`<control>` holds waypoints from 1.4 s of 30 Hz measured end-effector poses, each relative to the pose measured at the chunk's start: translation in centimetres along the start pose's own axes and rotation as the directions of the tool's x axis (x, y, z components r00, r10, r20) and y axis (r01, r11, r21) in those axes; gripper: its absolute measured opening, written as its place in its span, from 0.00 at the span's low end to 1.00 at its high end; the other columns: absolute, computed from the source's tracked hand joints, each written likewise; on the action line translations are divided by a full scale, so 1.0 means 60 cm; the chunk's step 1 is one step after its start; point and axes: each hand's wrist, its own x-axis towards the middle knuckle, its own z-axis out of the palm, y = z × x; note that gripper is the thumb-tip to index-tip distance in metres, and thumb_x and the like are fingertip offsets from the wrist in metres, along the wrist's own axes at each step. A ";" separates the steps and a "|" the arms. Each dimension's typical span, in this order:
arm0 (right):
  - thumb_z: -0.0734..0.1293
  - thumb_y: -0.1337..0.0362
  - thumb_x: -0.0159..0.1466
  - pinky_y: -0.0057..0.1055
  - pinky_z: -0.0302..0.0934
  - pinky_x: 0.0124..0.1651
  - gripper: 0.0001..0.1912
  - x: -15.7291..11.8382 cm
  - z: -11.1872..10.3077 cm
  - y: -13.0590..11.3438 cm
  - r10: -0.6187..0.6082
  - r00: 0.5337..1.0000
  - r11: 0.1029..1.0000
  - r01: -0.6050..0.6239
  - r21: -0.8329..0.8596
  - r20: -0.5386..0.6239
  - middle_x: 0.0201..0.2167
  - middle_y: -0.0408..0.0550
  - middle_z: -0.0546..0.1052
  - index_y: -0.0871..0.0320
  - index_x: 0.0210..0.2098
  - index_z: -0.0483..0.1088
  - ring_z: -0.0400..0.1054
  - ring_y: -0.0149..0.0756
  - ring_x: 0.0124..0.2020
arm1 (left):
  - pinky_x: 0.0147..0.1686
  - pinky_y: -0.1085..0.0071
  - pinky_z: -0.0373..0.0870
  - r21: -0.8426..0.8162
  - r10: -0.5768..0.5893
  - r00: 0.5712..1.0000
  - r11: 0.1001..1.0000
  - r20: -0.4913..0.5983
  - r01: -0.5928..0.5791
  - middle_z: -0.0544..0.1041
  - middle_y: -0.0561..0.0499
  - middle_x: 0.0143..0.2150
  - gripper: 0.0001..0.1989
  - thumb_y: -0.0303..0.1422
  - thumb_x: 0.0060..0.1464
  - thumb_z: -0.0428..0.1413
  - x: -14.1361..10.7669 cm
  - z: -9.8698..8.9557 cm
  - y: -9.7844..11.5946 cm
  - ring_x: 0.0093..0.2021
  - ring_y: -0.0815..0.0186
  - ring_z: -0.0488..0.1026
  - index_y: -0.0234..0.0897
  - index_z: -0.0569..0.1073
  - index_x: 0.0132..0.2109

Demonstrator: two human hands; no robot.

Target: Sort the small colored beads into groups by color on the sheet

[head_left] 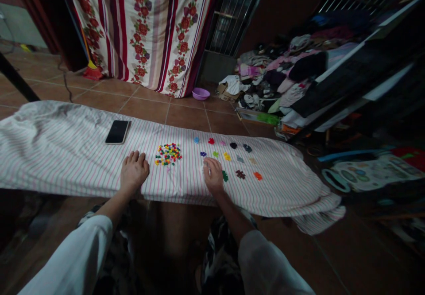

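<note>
I have the left hand [134, 170] palm down on the counter draped in white cloth with thin pink and green stripes [285, 188]; its fingers lie extended and slightly apart, with nothing seen in them. Just beside it, to the right, sits a loose pile of tiny multicoloured block-like pieces [168, 154]: red, yellow, green, blue and orange mixed. My right hand [214, 176] is over the near edge of the sorted clusters, fingers curled and narrow; a whitish spot shows by the fingertips, but I cannot tell whether anything is gripped. Clusters logged by row. Far row, left to right: light blue [196, 140], red [211, 141], pink [222, 143], black [233, 145], dark grey [247, 148]. Middle row: dark blue [203, 154], light green [215, 154], yellow [227, 156], pale grey [239, 158], beige [253, 161]. Near row: dark green [225, 176], close against the right hand in view, then brown [240, 174] and orange [257, 176]. A black-screened phone [117, 132] lies beyond the left hand. Past the counter I note a floral striped curtain [146, 33] and a purple plastic bowl [201, 94] on the tiled floor [149, 109].
</note>
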 end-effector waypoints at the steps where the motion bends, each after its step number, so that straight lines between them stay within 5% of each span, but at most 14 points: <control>1: 0.58 0.64 0.68 0.48 0.64 0.57 0.15 0.001 0.000 -0.011 -0.054 0.998 0.999 0.054 -0.005 0.020 0.45 0.54 0.77 0.57 0.47 0.74 0.68 0.44 0.51 | 0.61 0.52 0.60 0.000 -0.003 1.000 1.000 -0.011 0.003 0.72 0.33 0.60 0.21 0.32 0.61 0.44 0.000 0.002 -0.001 0.63 0.48 0.65 0.29 0.73 0.55; 7: 0.59 0.67 0.68 0.41 0.66 0.52 0.14 0.008 0.039 -0.086 -0.120 0.966 0.993 0.121 0.008 0.228 0.40 0.51 0.75 0.54 0.45 0.77 0.67 0.42 0.46 | 0.60 0.55 0.61 -0.008 0.000 0.999 1.000 -0.054 0.000 0.74 0.36 0.58 0.20 0.32 0.60 0.45 -0.001 0.011 -0.006 0.61 0.50 0.67 0.29 0.74 0.52; 13: 0.60 0.69 0.67 0.34 0.67 0.50 0.16 0.023 0.104 -0.116 0.056 0.931 0.998 -0.043 -0.044 0.360 0.43 0.52 0.72 0.56 0.49 0.75 0.70 0.38 0.45 | 0.59 0.54 0.62 -0.005 0.001 0.998 1.000 -0.055 -0.001 0.74 0.35 0.57 0.19 0.31 0.60 0.45 -0.001 0.010 -0.005 0.61 0.49 0.67 0.29 0.74 0.52; 19: 0.62 0.67 0.67 0.33 0.65 0.50 0.14 0.028 0.124 -0.129 0.173 0.901 0.978 -0.109 -0.179 0.398 0.41 0.49 0.74 0.52 0.49 0.74 0.69 0.39 0.45 | 0.58 0.54 0.63 -0.002 0.010 0.998 1.000 -0.055 -0.010 0.74 0.35 0.57 0.19 0.31 0.60 0.46 -0.001 0.002 -0.002 0.61 0.49 0.68 0.29 0.74 0.52; 29: 0.63 0.67 0.66 0.33 0.63 0.53 0.09 0.025 0.125 -0.137 0.153 0.919 0.982 -0.099 -0.163 0.364 0.43 0.48 0.76 0.54 0.44 0.72 0.69 0.38 0.47 | 0.58 0.53 0.64 -0.002 0.027 0.997 1.000 -0.069 -0.028 0.74 0.33 0.56 0.20 0.32 0.61 0.44 -0.004 -0.005 -0.001 0.60 0.48 0.68 0.27 0.74 0.53; 35: 0.61 0.70 0.63 0.30 0.67 0.46 0.09 0.020 0.123 -0.140 0.144 0.938 0.989 -0.144 -0.024 0.316 0.39 0.47 0.75 0.55 0.42 0.70 0.71 0.33 0.39 | 0.58 0.53 0.65 -0.012 0.020 0.998 1.000 -0.066 -0.020 0.75 0.35 0.56 0.20 0.32 0.59 0.45 -0.003 -0.007 -0.002 0.60 0.49 0.68 0.30 0.74 0.52; 42: 0.59 0.67 0.63 0.31 0.67 0.40 0.11 0.001 0.032 -0.102 0.232 0.973 0.971 -0.232 0.067 0.006 0.33 0.47 0.74 0.57 0.42 0.71 0.69 0.34 0.32 | 0.58 0.52 0.63 -0.054 0.004 0.998 0.999 -0.056 -0.007 0.75 0.37 0.55 0.20 0.33 0.57 0.45 -0.004 -0.007 -0.003 0.60 0.50 0.68 0.34 0.73 0.53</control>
